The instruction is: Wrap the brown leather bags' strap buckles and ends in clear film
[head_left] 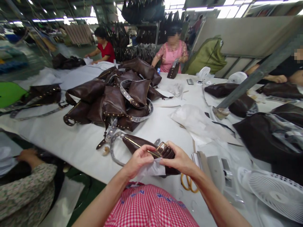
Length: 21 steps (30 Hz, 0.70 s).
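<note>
A dark brown leather handbag (137,143) with a gold zip and a plastic-wrapped strap lies on the white table (71,142) just in front of me. My left hand (138,159) is closed, pinching the bag's top edge and a piece of white wrapping paper (153,170). My right hand (178,159) is closed on the bag's end by the gold buckle (162,146). Both hands touch the same bag.
A heap of brown handbags (113,97) fills the table's middle. Yellow-handled scissors (188,183) lie under my right wrist, a white fan (274,192) at right. A person's sleeve and hand (28,176) sit at left; other people work across the table.
</note>
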{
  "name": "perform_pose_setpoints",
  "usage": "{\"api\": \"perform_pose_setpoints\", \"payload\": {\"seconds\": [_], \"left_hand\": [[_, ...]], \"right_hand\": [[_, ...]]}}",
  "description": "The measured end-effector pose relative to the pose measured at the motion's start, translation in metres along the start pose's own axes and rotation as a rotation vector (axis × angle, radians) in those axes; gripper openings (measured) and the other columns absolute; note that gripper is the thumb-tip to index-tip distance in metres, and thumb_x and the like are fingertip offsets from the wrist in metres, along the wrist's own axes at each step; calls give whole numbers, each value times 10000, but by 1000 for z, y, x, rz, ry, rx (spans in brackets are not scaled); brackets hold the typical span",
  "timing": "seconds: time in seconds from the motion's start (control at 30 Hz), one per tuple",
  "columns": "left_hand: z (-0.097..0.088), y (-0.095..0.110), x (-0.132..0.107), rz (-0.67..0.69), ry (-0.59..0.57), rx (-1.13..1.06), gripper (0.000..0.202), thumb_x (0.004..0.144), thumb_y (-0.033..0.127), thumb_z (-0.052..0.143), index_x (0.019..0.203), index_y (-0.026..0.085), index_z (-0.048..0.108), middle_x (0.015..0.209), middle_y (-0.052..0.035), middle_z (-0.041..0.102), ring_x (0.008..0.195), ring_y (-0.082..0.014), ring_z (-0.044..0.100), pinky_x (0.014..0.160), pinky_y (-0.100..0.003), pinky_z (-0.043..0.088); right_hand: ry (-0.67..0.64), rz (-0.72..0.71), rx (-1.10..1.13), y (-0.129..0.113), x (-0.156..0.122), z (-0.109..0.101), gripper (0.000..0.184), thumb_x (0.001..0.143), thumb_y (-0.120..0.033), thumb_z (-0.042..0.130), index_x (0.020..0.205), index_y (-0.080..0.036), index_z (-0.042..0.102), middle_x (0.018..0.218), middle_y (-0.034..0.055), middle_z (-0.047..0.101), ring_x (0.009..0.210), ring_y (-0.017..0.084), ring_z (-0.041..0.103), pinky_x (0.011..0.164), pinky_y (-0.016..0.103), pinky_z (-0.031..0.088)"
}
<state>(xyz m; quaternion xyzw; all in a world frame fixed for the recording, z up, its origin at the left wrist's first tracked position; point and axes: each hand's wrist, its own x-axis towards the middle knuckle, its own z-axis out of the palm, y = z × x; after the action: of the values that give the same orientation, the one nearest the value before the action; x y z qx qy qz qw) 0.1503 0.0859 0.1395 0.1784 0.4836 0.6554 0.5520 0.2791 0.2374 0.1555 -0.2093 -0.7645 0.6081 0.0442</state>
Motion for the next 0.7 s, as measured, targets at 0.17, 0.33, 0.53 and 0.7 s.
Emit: {"api": "perform_pose_setpoints", "payload": {"seconds": [0.17, 0.33, 0.53, 0.7], "left_hand": [[5, -2, 2, -188, -89, 170, 315, 636, 354, 786, 818, 133, 656, 747, -3, 618, 650, -101, 502, 604, -215, 354], [7, -1, 6, -219, -69, 225, 239, 562, 310, 804, 638, 134, 662, 588, 19, 590, 547, -87, 464, 542, -212, 328], [1, 2, 8, -145, 71, 247, 301, 520, 330, 810, 550, 142, 576, 533, 33, 555, 505, -88, 461, 494, -205, 319], [-5, 3, 7, -136, 32, 255, 349, 513, 354, 806, 516, 146, 525, 515, 37, 517, 496, -81, 428, 484, -201, 297]], "right_hand": [[-59, -59, -27, 4, 4, -6, 307, 661, -307, 751, 820, -187, 518, 723, -50, 537, 643, 105, 471, 580, 214, 386], [-106, -70, 42, 2, 2, -11, 357, 644, -347, 774, 862, -186, 541, 762, -32, 564, 663, 118, 500, 585, 219, 411], [-198, 14, 218, 7, -4, -21, 402, 857, -533, 519, 1084, -202, 546, 772, -13, 551, 537, 102, 516, 524, 236, 430], [-194, 61, 197, 15, -3, -30, 455, 844, -527, 552, 1182, -223, 565, 923, 20, 588, 588, 111, 545, 570, 256, 474]]}}
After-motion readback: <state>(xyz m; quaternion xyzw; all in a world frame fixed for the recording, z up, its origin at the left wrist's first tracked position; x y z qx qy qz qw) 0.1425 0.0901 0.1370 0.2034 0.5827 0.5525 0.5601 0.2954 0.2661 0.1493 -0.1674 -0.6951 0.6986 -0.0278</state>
